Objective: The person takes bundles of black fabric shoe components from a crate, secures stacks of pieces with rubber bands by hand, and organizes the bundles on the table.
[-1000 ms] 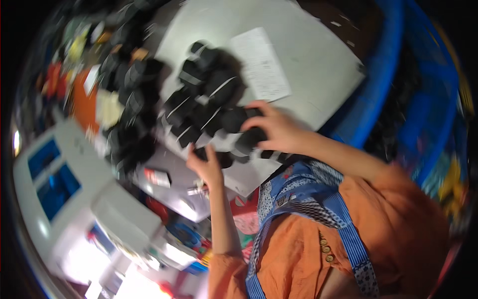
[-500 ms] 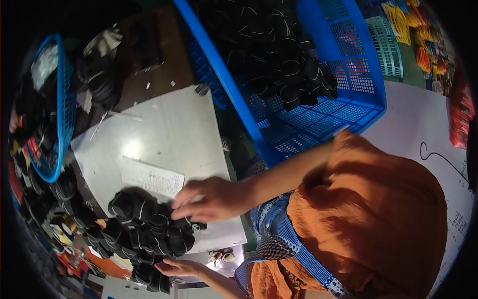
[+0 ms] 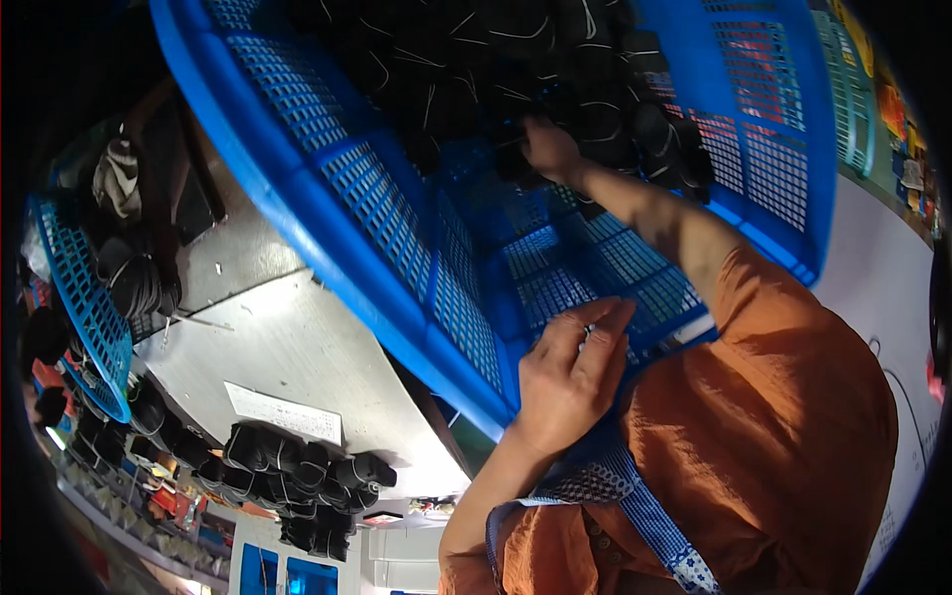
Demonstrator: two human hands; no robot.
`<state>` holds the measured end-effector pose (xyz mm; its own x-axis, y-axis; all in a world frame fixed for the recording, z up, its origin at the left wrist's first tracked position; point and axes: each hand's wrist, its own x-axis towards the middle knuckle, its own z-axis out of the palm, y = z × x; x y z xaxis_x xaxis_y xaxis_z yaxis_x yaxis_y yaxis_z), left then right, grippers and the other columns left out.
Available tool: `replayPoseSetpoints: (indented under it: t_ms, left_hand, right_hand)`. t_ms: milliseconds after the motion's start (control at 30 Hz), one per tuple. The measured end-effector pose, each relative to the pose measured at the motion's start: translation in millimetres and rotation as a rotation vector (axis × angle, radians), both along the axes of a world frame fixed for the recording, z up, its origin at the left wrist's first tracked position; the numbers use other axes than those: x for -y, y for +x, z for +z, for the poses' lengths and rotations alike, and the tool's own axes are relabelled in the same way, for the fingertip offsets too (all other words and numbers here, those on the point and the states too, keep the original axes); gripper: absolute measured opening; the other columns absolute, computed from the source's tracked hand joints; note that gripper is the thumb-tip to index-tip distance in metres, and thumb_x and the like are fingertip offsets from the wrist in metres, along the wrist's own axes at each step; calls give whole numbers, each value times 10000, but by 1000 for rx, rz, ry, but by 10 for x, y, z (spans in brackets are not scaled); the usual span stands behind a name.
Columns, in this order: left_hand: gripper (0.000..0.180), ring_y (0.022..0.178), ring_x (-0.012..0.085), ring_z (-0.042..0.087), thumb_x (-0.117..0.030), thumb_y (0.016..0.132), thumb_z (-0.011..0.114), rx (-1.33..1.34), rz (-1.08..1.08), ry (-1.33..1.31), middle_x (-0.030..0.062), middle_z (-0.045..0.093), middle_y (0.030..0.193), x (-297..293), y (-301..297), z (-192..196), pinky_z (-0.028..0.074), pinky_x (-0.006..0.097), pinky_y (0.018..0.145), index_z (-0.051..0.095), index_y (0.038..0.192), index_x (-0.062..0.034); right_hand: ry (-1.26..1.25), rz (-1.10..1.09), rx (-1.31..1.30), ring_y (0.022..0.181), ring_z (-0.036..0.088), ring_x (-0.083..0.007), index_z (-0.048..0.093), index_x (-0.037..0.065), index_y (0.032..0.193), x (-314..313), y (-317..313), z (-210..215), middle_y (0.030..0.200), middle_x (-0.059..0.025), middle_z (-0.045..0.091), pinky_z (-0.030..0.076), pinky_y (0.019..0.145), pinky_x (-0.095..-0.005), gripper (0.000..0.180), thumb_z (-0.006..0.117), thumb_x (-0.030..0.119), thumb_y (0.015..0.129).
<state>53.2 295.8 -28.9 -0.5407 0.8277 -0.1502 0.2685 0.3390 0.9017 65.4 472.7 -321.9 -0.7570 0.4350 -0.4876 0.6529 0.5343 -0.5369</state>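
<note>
My right hand (image 3: 551, 151) reaches deep into the big blue plastic basket (image 3: 397, 307), among black bundles (image 3: 585, 79) tied with thin pale string. Its fingertips sink into shadow against the bundles, so their grip is hidden. Close to my body, above the basket's near edge, is my left hand (image 3: 570, 382), its fingers bent inward and their tips close together. Nothing I can name shows between them. More tied black bundles (image 3: 297, 464) lie stacked at the near corner of the pale tabletop (image 3: 238, 347).
A printed white sheet (image 3: 283, 412) lies on the table behind the stack. At the far left stands a lighter blue basket (image 3: 99, 327) near a dark bundle (image 3: 134, 278). A pale green basket (image 3: 853, 99) and a white surface (image 3: 873, 268) are on the right.
Both hands have left the table stack. My right hand has moved up into the blue basket, and my left has come over the basket's near edge. The view has shifted, bringing the basket more central.
</note>
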Motion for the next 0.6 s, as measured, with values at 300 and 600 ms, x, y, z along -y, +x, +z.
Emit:
replayPoseSetpoints:
  t_ms: [300, 600]
  left_hand:
    - [338, 857, 224, 642, 66, 763, 661, 295, 126, -120, 127, 624, 1009, -145, 35, -347, 526, 288, 669, 615, 1089, -14]
    - [274, 878, 196, 636, 60, 822, 623, 448, 228, -128, 132, 615, 1005, -152, 7, -338, 543, 266, 715, 595, 1092, 21]
  right_hand:
    - [341, -90, 507, 1028, 568, -425, 487, 61, 1187, 220, -537, -545, 1245, -214, 451, 494, 768, -524, 340, 526, 167, 866]
    - [398, 64, 282, 1134, 442, -405, 535, 92, 1201, 580, -311, -553, 1293, -145, 437, 441, 888, -505, 328, 480, 156, 883]
